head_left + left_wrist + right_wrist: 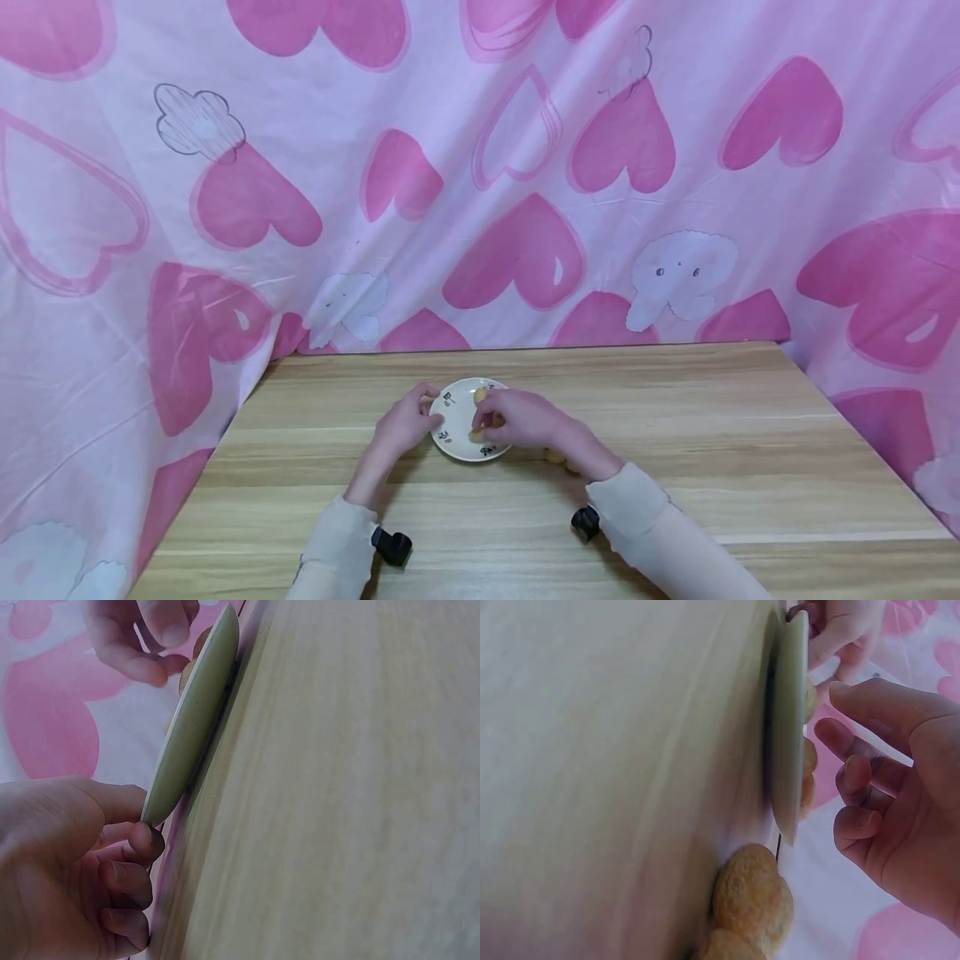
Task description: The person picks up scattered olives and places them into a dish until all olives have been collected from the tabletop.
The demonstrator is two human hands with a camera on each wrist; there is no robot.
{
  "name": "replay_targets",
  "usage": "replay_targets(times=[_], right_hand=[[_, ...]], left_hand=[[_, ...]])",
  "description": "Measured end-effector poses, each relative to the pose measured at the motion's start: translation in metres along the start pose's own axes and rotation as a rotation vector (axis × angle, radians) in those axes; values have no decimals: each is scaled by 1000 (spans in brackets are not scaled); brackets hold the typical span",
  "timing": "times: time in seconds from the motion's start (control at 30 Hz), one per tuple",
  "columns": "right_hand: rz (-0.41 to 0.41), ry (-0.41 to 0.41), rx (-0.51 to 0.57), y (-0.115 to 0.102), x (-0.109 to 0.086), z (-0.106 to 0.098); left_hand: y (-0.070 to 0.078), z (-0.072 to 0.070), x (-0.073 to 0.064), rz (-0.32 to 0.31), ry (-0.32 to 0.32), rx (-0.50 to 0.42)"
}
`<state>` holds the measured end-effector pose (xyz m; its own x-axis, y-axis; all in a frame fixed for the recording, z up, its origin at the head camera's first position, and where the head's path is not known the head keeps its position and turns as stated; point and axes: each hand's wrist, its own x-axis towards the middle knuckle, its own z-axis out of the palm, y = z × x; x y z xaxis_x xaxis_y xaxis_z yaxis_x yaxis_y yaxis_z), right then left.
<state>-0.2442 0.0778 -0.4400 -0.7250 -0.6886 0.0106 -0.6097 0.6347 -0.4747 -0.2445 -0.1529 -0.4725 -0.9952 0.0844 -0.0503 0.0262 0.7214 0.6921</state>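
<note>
A shallow white plate (459, 414) with small printed figures sits on the wooden table. My left hand (406, 425) pinches its left rim between thumb and fingers, as the left wrist view shows from the side. Small round golden-brown pastries lie on the plate, one toward the back (480, 395) and one near the front (477, 435). Over the plate's right half is my right hand (517, 417), thumb and fingers loosely bent. In the right wrist view a gap shows between its fingertips, and nothing is held there. The right hand partly hides the pastries.
More pastries (746, 892) lie on the table (712, 467) just right of the plate, partly under my right forearm in the head view. A pink heart-patterned cloth (525, 250) hangs behind the table's back edge and along its sides.
</note>
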Motion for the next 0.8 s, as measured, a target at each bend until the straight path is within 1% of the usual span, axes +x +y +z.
replay_targets(times=[0.1, 0.23, 0.5, 0.8], right_hand=[[-11, 22, -9, 2, -5, -3], [-6, 43, 8, 5, -11, -6], [80, 73, 104, 7, -25, -14], [159, 94, 150, 14, -39, -15]], left_hand=[[-1, 0, 0, -2, 3, 6], [-2, 0, 0, -8, 2, 6], [-2, 1, 0, -3, -6, -6], [-2, 0, 0, -9, -9, -9]])
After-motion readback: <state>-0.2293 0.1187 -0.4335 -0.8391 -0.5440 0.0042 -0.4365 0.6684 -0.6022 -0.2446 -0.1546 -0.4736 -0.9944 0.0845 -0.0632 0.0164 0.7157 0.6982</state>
